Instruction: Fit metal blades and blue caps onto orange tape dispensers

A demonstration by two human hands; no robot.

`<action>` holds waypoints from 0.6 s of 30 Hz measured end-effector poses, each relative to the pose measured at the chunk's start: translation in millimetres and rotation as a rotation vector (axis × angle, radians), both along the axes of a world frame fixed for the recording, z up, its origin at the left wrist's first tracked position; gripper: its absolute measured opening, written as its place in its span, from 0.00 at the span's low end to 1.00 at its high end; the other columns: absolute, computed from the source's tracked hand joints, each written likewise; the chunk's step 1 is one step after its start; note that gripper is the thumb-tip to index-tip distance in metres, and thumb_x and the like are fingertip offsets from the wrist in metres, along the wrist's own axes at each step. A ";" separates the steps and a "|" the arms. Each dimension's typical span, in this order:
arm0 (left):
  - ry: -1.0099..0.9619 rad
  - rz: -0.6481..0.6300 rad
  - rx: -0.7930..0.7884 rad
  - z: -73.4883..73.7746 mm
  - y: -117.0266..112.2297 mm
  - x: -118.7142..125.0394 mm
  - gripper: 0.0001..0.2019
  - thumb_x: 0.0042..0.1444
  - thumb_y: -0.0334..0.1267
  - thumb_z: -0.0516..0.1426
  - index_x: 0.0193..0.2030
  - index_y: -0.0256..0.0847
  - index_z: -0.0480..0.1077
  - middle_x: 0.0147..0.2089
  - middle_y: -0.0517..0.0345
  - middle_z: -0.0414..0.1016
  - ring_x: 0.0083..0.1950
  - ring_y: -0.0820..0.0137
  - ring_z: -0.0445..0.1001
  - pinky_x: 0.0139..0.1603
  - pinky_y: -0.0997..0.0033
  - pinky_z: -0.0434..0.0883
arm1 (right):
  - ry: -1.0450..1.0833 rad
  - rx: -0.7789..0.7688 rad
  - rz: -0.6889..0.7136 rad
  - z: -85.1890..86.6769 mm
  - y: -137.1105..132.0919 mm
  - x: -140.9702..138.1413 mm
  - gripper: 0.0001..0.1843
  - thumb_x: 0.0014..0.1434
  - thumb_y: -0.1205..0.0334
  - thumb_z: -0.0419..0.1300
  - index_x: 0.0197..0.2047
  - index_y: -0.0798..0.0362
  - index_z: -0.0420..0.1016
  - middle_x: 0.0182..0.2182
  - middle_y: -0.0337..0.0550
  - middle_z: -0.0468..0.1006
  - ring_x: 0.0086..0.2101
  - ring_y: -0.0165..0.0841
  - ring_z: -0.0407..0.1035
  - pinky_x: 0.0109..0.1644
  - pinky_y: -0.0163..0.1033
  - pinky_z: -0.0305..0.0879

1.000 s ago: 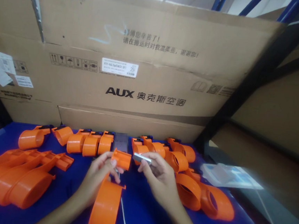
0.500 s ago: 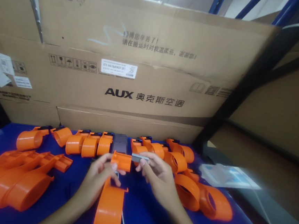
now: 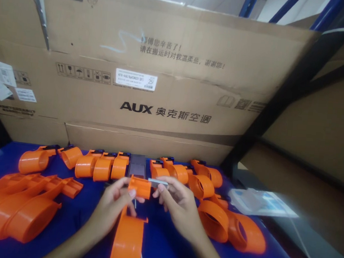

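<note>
Your left hand point(image 3: 117, 199) grips the orange holder point(image 3: 141, 188), your right hand point(image 3: 181, 204) pinches the grey strip point(image 3: 155, 182) at the holder's right end, seemingly mid-fitting, calling next for straight alignment.

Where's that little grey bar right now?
In the head view, the grey bar is below centre, pinched in the right hand, its left end at the right edge of the orange part in the left hand.

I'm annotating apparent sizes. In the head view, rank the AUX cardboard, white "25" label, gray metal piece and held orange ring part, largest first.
AUX cardboard
Orange ring part, cut off by the bottom edge
White "25" label
Gray metal piece, partly covered
</note>
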State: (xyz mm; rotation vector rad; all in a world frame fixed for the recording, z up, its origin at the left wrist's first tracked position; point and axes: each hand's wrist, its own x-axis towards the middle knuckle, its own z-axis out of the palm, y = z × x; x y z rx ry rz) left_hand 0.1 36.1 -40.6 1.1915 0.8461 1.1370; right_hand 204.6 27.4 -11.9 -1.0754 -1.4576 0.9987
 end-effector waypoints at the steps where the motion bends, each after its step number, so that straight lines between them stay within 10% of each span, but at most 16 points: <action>1: 0.001 0.003 0.006 -0.3 0.0 -0.3 0.18 0.61 0.48 0.61 0.51 0.38 0.72 0.40 0.47 0.84 0.25 0.70 0.76 0.29 0.73 0.69 | 0.006 0.003 -0.007 0.0 0.3 -0.5 0.17 0.65 0.51 0.63 0.51 0.52 0.76 0.32 0.43 0.80 0.26 0.30 0.69 0.24 0.32 0.65; 18: -0.081 0.130 -0.049 3.2 3.0 -1.7 0.16 0.58 0.48 0.63 0.46 0.38 0.74 0.28 0.56 0.82 0.22 0.75 0.70 0.26 0.79 0.66 | -0.010 0.133 -0.248 -0.5 -0.2 2.4 0.16 0.62 0.50 0.64 0.47 0.51 0.84 0.32 0.45 0.83 0.22 0.30 0.67 0.23 0.36 0.65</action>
